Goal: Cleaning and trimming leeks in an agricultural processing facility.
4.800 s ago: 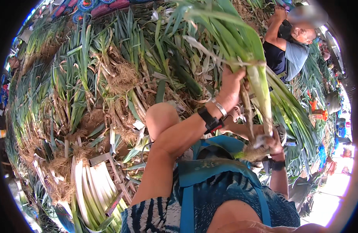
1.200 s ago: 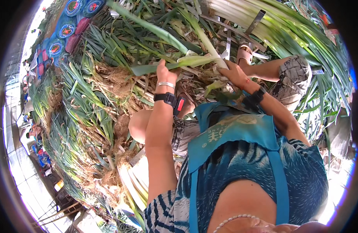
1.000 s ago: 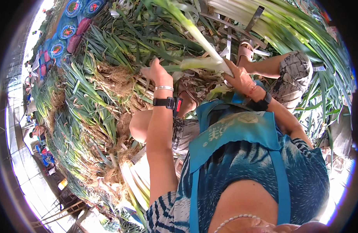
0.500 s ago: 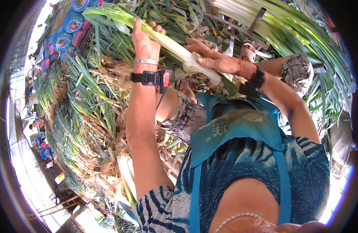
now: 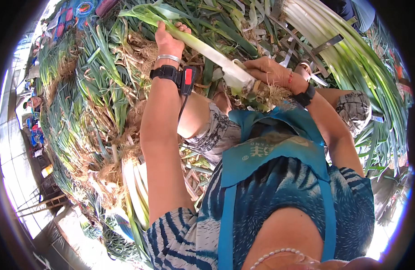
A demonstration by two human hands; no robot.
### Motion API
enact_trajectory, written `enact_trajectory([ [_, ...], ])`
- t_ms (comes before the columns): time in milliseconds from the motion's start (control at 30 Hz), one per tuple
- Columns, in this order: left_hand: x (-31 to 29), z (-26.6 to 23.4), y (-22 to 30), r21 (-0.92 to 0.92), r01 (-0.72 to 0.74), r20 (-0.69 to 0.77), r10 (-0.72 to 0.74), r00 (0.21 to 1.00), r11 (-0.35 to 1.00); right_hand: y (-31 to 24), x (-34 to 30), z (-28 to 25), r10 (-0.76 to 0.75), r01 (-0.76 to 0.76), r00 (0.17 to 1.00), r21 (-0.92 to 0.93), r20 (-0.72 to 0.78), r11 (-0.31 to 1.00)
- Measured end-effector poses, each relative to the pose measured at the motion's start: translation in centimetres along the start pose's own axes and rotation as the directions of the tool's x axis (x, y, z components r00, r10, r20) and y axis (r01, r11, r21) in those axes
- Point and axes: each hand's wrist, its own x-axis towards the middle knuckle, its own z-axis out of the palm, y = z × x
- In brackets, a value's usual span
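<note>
A long leek [image 5: 212, 55] slants across the upper middle, its green top at the upper left and its white end toward my right. My left hand [image 5: 169, 39] is closed round the stalk just below the leaves. At the other end, my right hand [image 5: 271, 72] has its fingers bent together against the white base, where a loose outer layer hangs. Beneath that hand show brown, shaggy roots [image 5: 272, 93]. The exact grip of the right fingertips is partly hidden behind the hand.
Unpeeled leeks with dry leaves and roots make a big pile [image 5: 95, 99] on my left. Clean white-stemmed leeks [image 5: 320, 31] lie at upper right beside a metal bracket [image 5: 329, 43]. Several white stalks [image 5: 135, 184] lie by my left elbow. A blue apron [image 5: 275, 157] covers my lap.
My right hand, stretched out with its fingers apart before, has moved toward the root end and closed there. The leek has shifted right, and its roots now show. My left hand keeps its hold.
</note>
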Motion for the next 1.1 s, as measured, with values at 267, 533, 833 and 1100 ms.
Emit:
enact_trajectory([
  [267, 1.0, -2.9, 2.1, -0.057, 0.021, -0.144, -0.029, 0.989, 0.998, -1.7, -7.9, -0.4, -0.01, 0.01, 1.0, 0.09, -0.007, 0.996],
  [533, 3.0, -2.7, -0.2, -0.006, 0.051, -0.126, -0.051, 0.991, 0.999, -6.3, -13.3, -0.2, 0.149, -0.141, 0.986, 0.102, -0.069, 0.985],
  [833, 5.0, 0.1, -3.6, -0.001, 0.153, -0.014, -0.153, 0.988, 0.988, -8.8, -16.7, -0.6, 0.334, -0.331, 0.942, 0.082, -0.024, 0.94],
  [1100, 1.4, 4.0, -5.2, 0.13, -0.029, -0.016, 0.031, 0.999, 0.991, -10.0, -18.1, -0.4, 0.387, -0.376, 0.921, 0.151, -0.047, 0.914],
])
